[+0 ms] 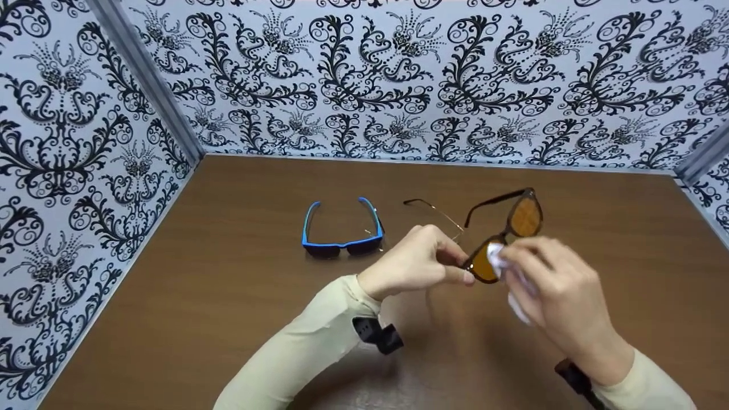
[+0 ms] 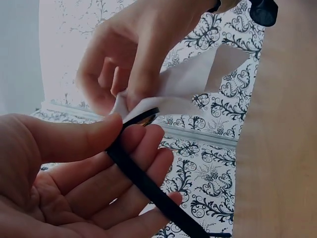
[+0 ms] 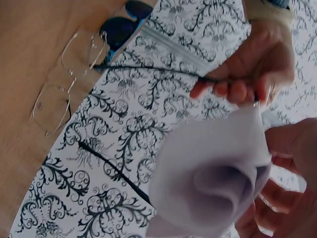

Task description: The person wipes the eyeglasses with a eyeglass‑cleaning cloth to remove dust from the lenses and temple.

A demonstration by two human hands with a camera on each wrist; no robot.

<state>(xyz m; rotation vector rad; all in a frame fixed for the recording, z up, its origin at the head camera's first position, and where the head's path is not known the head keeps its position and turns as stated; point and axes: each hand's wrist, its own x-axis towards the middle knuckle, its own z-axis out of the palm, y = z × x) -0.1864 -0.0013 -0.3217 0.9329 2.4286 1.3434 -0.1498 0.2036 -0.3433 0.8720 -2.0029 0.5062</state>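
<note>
2 hands show: the left hand [image 2: 86, 186] pinches dark-framed glasses [image 2: 148, 187], the right hand [image 2: 147, 54] holds a pale cloth [image 2: 184, 79].

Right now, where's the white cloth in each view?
Head: white cloth right of centre, held by the right hand at the orange-lensed glasses.
Left wrist: just above centre, under the right hand's fingers.
Right wrist: lower middle, large in the foreground.
Shared landmark: left hand, visible in all three.

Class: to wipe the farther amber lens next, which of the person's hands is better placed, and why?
Probably the right hand: it holds the white cloth at the nearer amber lens, with the farther lens beyond. The left hand pinches the dark frame, so it seems suited to steadying.
</note>
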